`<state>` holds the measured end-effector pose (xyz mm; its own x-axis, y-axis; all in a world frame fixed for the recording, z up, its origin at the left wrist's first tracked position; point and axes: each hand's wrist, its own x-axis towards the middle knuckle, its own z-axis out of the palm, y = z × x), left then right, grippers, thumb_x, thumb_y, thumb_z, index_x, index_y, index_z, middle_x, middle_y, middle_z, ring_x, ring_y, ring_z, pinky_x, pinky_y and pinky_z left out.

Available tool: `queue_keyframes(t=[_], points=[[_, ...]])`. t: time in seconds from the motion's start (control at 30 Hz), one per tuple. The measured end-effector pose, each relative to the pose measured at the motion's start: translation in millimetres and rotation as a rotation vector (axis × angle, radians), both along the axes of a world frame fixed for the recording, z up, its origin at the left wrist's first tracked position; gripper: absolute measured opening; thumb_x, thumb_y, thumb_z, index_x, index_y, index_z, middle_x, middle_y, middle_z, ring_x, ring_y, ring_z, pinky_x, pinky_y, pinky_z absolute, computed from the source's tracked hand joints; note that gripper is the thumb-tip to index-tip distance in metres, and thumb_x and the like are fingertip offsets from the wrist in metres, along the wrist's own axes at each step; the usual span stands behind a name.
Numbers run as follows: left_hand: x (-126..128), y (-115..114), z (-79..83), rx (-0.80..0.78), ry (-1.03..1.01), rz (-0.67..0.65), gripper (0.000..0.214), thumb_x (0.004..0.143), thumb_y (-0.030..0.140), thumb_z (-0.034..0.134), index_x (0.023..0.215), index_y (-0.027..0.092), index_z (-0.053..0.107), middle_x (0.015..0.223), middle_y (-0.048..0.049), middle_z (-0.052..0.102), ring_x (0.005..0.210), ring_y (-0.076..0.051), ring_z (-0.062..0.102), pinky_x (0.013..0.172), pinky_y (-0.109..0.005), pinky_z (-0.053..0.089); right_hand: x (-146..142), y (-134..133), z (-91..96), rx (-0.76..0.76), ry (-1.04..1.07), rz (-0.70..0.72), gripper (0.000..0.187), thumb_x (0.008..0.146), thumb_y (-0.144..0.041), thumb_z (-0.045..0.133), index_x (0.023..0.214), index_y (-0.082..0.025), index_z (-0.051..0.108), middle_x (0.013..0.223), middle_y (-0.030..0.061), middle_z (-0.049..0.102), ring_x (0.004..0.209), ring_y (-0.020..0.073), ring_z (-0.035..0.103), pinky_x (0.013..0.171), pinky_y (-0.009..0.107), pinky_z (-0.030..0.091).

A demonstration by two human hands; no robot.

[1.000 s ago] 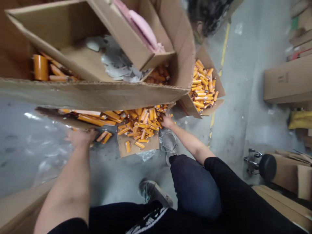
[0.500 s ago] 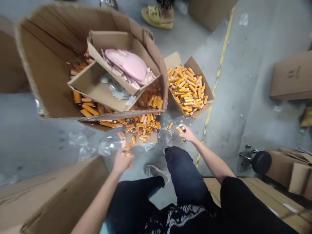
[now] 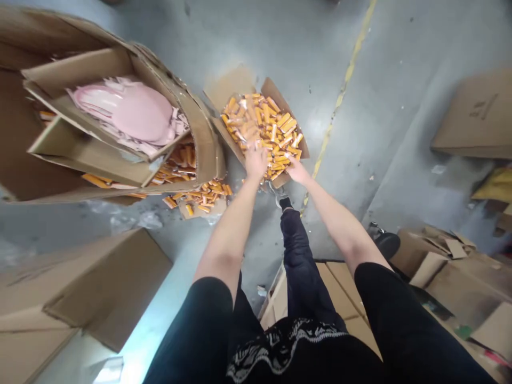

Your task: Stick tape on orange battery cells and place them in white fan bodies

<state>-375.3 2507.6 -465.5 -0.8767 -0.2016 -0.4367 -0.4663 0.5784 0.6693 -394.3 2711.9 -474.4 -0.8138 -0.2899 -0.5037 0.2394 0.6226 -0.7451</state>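
A small open carton (image 3: 304, 144) on the floor holds a heap of orange cylinders (image 3: 276, 125), perhaps battery cells. Over the near left part of this heap is my left hand (image 3: 256, 160), its fingers stretched forward and apart. Blurred cylinders lie just beyond those fingertips. My right hand (image 3: 296, 169) reaches to the near right edge of the same carton, fingers extended against the cylinders and partly hidden among them. No cylinder is plainly gripped in either hand.
To the left stands a big carton (image 3: 208, 144) with more cylinders and a smaller box holding a pink oval item (image 3: 140, 112). Loose cylinders (image 3: 206, 197) lie on cardboard below it. A yellow floor line (image 3: 338, 104) runs at right. Cartons (image 3: 108, 288) and a black stool (image 3: 386, 245) stand nearer me.
Both hands, which held orange cylinders, have moved forward to the small carton, the left also going right. The view has shifted right, and the cylinders near my left fingers are blurred.
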Motion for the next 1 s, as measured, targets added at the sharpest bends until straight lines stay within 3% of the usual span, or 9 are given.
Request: queue_keyframes(t=[0.13, 0.23, 0.4, 0.5, 0.63, 0.73, 0.8, 0.93, 1.0], points=[[28.0, -0.4, 17.9, -0.051, -0.042, 0.037, 0.034, 0.107, 0.033, 0.060, 0.129, 0.020, 0.081, 0.134, -0.0143, 0.073, 0.126, -0.028, 0.069, 0.115, -0.037, 0.051, 16.8, -6.4, 11.9, 0.005, 0.006, 0.063, 0.063, 0.084, -0.012, 0.061, 0.146, -0.019, 0.066, 0.155, 0.0107, 0.063, 0.150, 0.0263, 0.053, 0.132, 0.044, 0.036], [14.3, 5.8, 15.9, -0.011, -0.037, 0.096, 0.043, 0.110, 0.034, 0.052, 0.147, 0.022, 0.071, 0.132, -0.0114, 0.077, 0.123, -0.026, 0.072, 0.113, -0.036, 0.052, 11.0, -31.9, 18.4, -0.047, 0.097, 0.211, 0.073, 0.085, -0.020, 0.075, 0.156, -0.022, 0.057, 0.163, 0.0113, 0.055, 0.155, 0.0277, 0.046, 0.132, 0.044, 0.035], [-1.8, -8.7, 11.4, 0.004, 0.002, 0.096, 0.043, 0.108, 0.025, 0.049, 0.144, 0.019, 0.072, 0.131, -0.0120, 0.078, 0.125, -0.029, 0.073, 0.116, -0.039, 0.050, -23.3, -40.3, 16.9, 0.224, 0.039, 0.256, 0.047, 0.102, -0.023, 0.059, 0.148, -0.019, 0.065, 0.132, 0.0123, 0.075, 0.128, 0.0291, 0.067, 0.117, 0.043, 0.050], [18.1, -24.2, 25.3, -0.016, 0.106, 0.243, 0.040, 0.109, 0.029, 0.049, 0.138, 0.019, 0.074, 0.131, -0.0117, 0.078, 0.125, -0.026, 0.073, 0.115, -0.036, 0.051, -36.4, -27.8, 19.1, 0.380, -0.054, 0.278, 0.048, 0.107, -0.029, 0.053, 0.153, -0.017, 0.061, 0.123, 0.0136, 0.077, 0.120, 0.0322, 0.070, 0.111, 0.045, 0.053], [49.0, -23.6, 46.1, 0.120, 0.218, 0.463, 0.043, 0.111, 0.037, 0.041, 0.131, 0.017, 0.073, 0.124, -0.0108, 0.079, 0.114, -0.020, 0.076, 0.104, -0.030, 0.058, -26.4, -42.0, 29.5, 0.382, 0.082, 0.441, 0.072, 0.100, -0.043, 0.068, 0.165, -0.019, 0.047, 0.142, 0.0180, 0.065, 0.134, 0.0376, 0.058, 0.118, 0.052, 0.046], [91.4, -28.4, 62.8, 0.097, 0.169, 0.518, 0.045, 0.110, 0.037, 0.037, 0.126, 0.018, 0.074, 0.108, -0.0088, 0.081, 0.103, -0.020, 0.077, 0.101, -0.033, 0.060, -16.4, -61.6, 35.7, 0.385, 0.187, 0.468, 0.069, 0.099, -0.042, 0.071, 0.161, -0.021, 0.051, 0.155, 0.0184, 0.052, 0.142, 0.0395, 0.047, 0.123, 0.057, 0.040], [142.1, -48.8, 79.4, -0.018, 0.020, 0.460, 0.036, 0.106, 0.037, 0.046, 0.119, 0.022, 0.076, 0.110, -0.0077, 0.080, 0.112, -0.024, 0.076, 0.110, -0.039, 0.057, -19.2, -59.4, 37.0, 0.425, 0.213, 0.421, 0.058, 0.100, -0.034, 0.066, 0.156, -0.022, 0.057, 0.160, 0.0162, 0.048, 0.145, 0.0386, 0.044, 0.124, 0.058, 0.039], [249.5, -100.4, 111.4, -0.320, -0.457, 0.636, 0.047, 0.099, 0.041, 0.054, 0.140, 0.020, 0.066, 0.116, -0.0139, 0.078, 0.127, -0.039, 0.070, 0.112, -0.060, 0.054, -48.5, -13.3, 31.4, 0.657, 0.236, 0.086, 0.062, 0.099, -0.029, 0.061, 0.160, -0.019, 0.051, 0.171, 0.0179, 0.036, 0.155, 0.0390, 0.036, 0.126, 0.061, 0.035], [265.1, -98.0, 113.6, -0.259, -0.550, 0.628, 0.062, 0.102, 0.041, 0.050, 0.156, 0.011, 0.052, 0.120, -0.0210, 0.076, 0.128, -0.043, 0.069, 0.109, -0.065, 0.053, -66.6, 13.5, 23.7, 0.743, 0.164, -0.032, 0.074, 0.098, -0.036, 0.065, 0.165, -0.015, 0.041, 0.171, 0.0217, 0.037, 0.155, 0.0405, 0.038, 0.124, 0.063, 0.037]])
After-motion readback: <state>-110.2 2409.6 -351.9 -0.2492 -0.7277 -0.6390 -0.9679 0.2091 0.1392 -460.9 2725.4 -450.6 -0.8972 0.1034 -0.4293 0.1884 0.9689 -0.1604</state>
